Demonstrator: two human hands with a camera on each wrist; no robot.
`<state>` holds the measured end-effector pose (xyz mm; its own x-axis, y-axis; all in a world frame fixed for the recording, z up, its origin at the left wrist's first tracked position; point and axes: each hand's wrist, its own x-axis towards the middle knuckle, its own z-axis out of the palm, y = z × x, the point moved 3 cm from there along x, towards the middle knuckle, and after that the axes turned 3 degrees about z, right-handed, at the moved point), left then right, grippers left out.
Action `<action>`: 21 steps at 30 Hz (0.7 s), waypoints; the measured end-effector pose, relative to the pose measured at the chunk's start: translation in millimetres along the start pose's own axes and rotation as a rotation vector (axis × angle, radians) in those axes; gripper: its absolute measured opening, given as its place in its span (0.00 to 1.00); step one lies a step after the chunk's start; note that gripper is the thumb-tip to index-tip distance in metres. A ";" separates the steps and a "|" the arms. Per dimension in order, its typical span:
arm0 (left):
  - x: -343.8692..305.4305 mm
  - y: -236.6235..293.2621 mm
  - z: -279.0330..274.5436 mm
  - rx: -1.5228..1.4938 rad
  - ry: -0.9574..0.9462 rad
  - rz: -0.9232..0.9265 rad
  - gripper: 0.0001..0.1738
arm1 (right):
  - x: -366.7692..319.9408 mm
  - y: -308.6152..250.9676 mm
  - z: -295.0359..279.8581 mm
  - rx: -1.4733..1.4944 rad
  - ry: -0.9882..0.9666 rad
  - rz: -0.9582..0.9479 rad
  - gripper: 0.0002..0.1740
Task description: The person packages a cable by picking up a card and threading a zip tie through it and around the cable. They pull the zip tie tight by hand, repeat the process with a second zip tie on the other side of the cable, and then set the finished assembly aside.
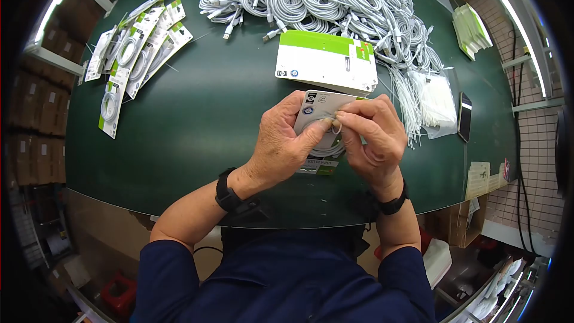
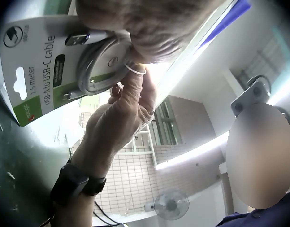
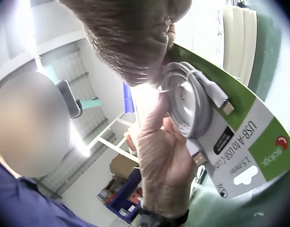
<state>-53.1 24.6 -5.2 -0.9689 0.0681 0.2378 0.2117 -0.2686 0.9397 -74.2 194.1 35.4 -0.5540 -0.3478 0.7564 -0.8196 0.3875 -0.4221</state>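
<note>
In the head view my left hand (image 1: pixel 278 137) grips a printed cardboard packaging card (image 1: pixel 323 103) by its left side, thumb across the face. A coiled white-grey USB cable (image 3: pixel 201 109) lies against the card, both plugs showing in the right wrist view. My right hand (image 1: pixel 379 137) pinches a thin white cable tie (image 1: pixel 337 127) close to the left thumb tip. The tie stands up in a small loop over the coil. In the left wrist view the card (image 2: pixel 36 71) reads USB-A to USB-C cable, 1.5 meter.
Beyond the hands sits a stack of flat cards (image 1: pixel 323 60), with a large heap of coiled cables (image 1: pixel 323 0) behind it. Loose ties and a bag of ties (image 1: pixel 436 101) lie right, beside a phone (image 1: pixel 464 116). Carded cables (image 1: pixel 128 54) are piled at left on the green table (image 1: pixel 179 137).
</note>
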 end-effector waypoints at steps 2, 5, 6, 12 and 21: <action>-0.4 -1.0 -1.4 0.002 -0.007 -0.010 0.13 | 4.0 0.6 -1.4 0.039 -0.051 0.075 0.15; 0.3 -4.9 -2.7 0.012 -0.021 -0.025 0.13 | 1.0 4.6 -1.2 0.066 -0.103 0.118 0.14; 0.8 -4.7 -2.3 -0.003 -0.023 -0.034 0.14 | 1.1 5.0 -2.5 0.093 -0.084 0.133 0.14; 3.2 6.4 -0.7 -0.065 -0.048 -0.061 0.14 | -7.1 25.4 -17.2 0.409 0.325 0.506 0.07; -5.4 3.0 -0.1 0.022 -0.146 -0.069 0.13 | -34.0 54.6 16.7 1.335 -0.289 1.119 0.12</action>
<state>-47.2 23.4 -3.6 -0.9527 0.2249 0.2043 0.1497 -0.2379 0.9597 -102.5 212.7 -21.6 -0.7663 -0.6115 -0.1970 0.4685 -0.3222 -0.8226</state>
